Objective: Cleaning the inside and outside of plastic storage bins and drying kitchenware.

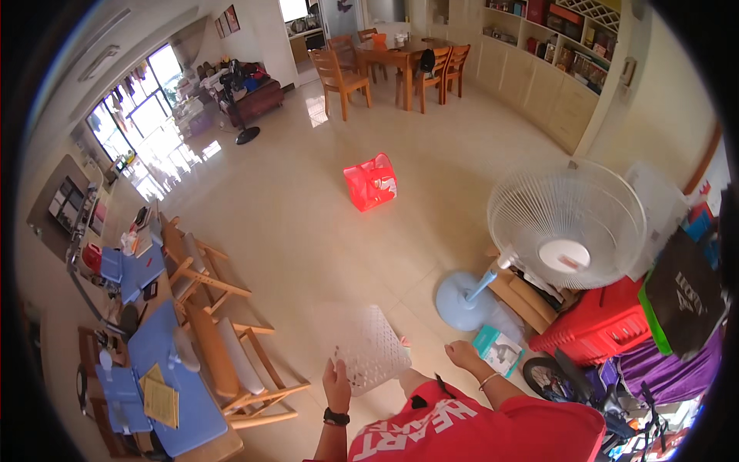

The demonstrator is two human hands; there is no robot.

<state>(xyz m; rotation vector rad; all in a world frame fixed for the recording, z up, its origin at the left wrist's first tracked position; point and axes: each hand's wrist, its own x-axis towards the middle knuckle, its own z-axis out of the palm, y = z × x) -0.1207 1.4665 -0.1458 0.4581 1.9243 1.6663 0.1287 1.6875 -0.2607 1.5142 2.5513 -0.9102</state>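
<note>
My left hand [338, 381] grips the near left edge of a translucent white plastic basket [378, 341] with a perforated wall. Small dark specks show on the basket's near side, and its far left part is blurred. My right hand [460, 353] hangs in the air to the right of the basket, apart from it. Its fingers are curled in, and nothing shows in them. Beyond that hand, a teal and white carton [498, 350] lies on the floor close to the fan's base.
A pedestal fan [467, 300] stands to the right, beside a red plastic container [600, 320] and a small wheel [542, 375]. Wooden chairs [216, 352] line a desk with blue mats [173, 375] on the left. A red bag [369, 183] sits on the tiled floor ahead.
</note>
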